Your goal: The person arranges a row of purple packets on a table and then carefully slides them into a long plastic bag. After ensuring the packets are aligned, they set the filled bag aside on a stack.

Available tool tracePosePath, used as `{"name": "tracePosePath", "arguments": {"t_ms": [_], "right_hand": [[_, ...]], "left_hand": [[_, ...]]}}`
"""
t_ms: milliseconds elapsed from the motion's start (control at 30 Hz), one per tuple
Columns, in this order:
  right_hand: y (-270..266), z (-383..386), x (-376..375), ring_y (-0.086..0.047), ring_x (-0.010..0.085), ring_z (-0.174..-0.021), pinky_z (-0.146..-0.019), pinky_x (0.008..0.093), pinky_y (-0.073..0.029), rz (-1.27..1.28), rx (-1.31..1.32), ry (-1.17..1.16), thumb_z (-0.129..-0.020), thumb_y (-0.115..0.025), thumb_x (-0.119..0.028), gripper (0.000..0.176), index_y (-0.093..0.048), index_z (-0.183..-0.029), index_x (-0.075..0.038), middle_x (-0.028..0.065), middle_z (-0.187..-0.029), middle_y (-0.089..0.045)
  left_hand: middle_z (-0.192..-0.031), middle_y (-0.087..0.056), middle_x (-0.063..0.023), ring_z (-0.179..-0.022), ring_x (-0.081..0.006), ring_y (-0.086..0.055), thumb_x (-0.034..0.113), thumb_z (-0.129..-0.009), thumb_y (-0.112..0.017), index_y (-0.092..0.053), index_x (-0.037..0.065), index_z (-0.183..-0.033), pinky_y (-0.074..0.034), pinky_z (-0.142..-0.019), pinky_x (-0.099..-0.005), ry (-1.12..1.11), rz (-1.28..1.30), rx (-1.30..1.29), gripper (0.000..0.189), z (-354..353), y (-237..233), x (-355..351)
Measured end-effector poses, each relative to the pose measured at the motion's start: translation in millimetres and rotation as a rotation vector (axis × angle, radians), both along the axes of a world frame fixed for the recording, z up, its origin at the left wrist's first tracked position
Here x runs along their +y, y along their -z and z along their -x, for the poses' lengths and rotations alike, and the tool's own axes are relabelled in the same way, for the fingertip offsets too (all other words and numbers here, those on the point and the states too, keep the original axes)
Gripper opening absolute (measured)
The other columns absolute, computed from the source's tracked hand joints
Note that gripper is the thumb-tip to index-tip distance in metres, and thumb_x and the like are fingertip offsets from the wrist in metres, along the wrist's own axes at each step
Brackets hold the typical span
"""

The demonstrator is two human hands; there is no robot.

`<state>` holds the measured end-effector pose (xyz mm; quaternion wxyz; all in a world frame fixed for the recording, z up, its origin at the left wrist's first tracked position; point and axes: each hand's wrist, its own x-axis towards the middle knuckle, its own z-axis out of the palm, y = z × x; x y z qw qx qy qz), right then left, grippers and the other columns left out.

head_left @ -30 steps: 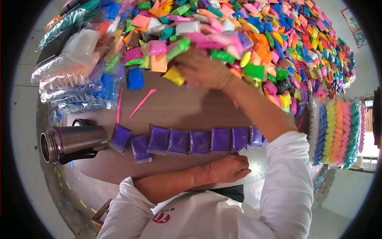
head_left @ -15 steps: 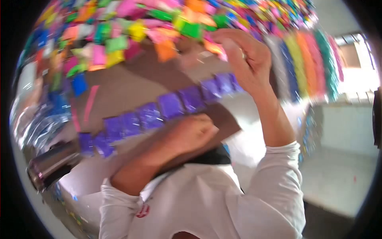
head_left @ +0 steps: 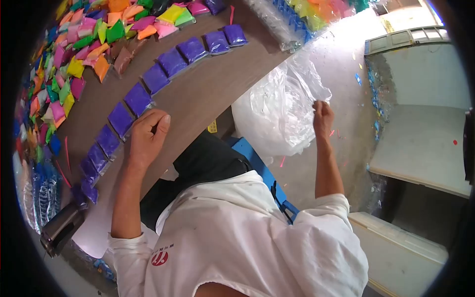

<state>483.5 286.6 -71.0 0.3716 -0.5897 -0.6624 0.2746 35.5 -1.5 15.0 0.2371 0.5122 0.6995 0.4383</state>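
Note:
My left hand is at the table's near side with its fingers curled in and the thumb on top. It touches or nearly touches a row of small purple packets that curves across the table. Whatever its fingers might hold is hidden. Out to the right, past the table edge, my right hand is closed at the rim of a large clear plastic bag, seemingly pinching it. White, crumpled-looking material shows inside the bag, which stands beside a blue stool.
Many coloured packets are heaped on the far left of the brown table. A metal cylinder is at lower left. Bundled clear packaging lies at the table's far end. White cabinets stand on the right; scraps dot the floor.
My view has turned to the right. My right hand has left the far side of the table and is now at the plastic bag. My left hand is now beside the purple row.

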Motion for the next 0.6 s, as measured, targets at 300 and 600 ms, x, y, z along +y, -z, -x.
{"name": "tracePosePath", "arguments": {"t_ms": [300, 600], "right_hand": [[123, 18, 88, -0.064, 0.0250, -0.106, -0.089, 0.0369, -0.054, 0.375, -0.769, -0.301, -0.077, -0.068, -0.012, 0.080, -0.038, -0.151, -0.009, 0.0176, -0.123, -0.063], [213, -26, 86, -0.071, 0.0267, -0.080, -0.067, 0.0372, -0.054, 0.586, -0.283, 0.227, -0.077, -0.071, -0.020, 0.057, -0.057, -0.125, 0.006, 0.0195, -0.088, -0.071]], "left_hand": [[-0.085, -0.065, -0.0115, -0.075, -0.0237, -0.062, 0.009, -0.096, -0.062, -0.063, -0.005, -0.089, -0.049, -0.069, -0.0329, -0.128, -0.003, 0.155, 0.015, -14, 1, -2], [-0.085, -0.065, -0.0116, -0.076, -0.0234, -0.061, 0.008, -0.096, -0.061, -0.063, -0.005, -0.089, -0.049, -0.071, -0.0326, -0.152, 0.007, 0.103, 0.015, -15, 1, -2]]}}
